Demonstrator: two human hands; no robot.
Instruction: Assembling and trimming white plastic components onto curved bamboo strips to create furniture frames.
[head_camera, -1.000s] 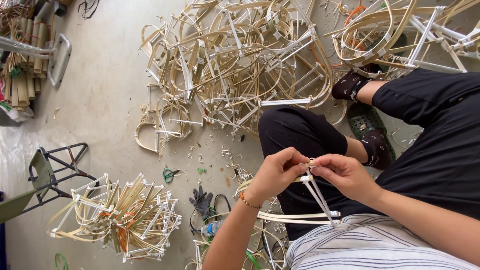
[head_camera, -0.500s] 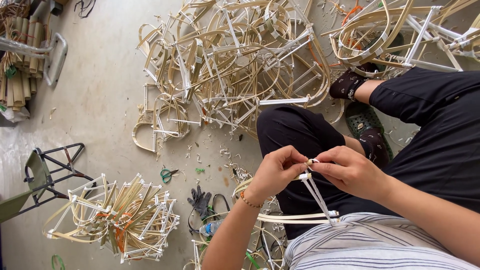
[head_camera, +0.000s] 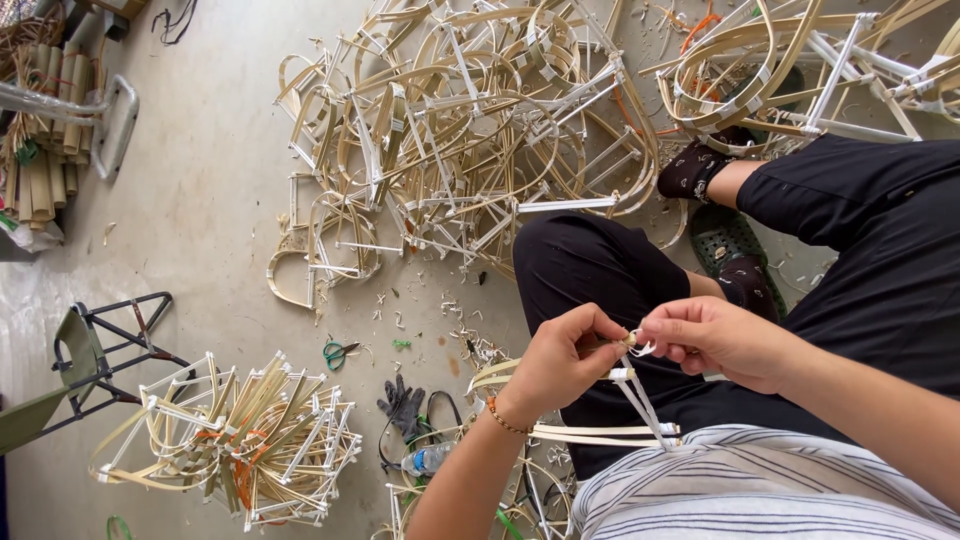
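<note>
A big heap of pale bent-bamboo-strip frames with white taped joints (head_camera: 470, 130) covers the grey concrete floor (head_camera: 210, 230) at twelve o'clock from the hands; a smaller bundle of the same frames (head_camera: 240, 440) lies at eight o'clock. Between them, at nine o'clock, sit small green-handled scissors (head_camera: 338, 352) and a dark work glove (head_camera: 403, 405).

Over the lap, the unfinished frame of thin pale bamboo strips and white sticks (head_camera: 620, 425) hangs below both hands. The left hand (head_camera: 560, 360) has its fingers closed on the top joint, and the right hand (head_camera: 715, 340) pinches a loop of white tape (head_camera: 638, 345) there.

The frame looks very light and springy, the strips likely to snap if kinked. It seems best held at the stiffer taped joints, not mid-strip.
</note>
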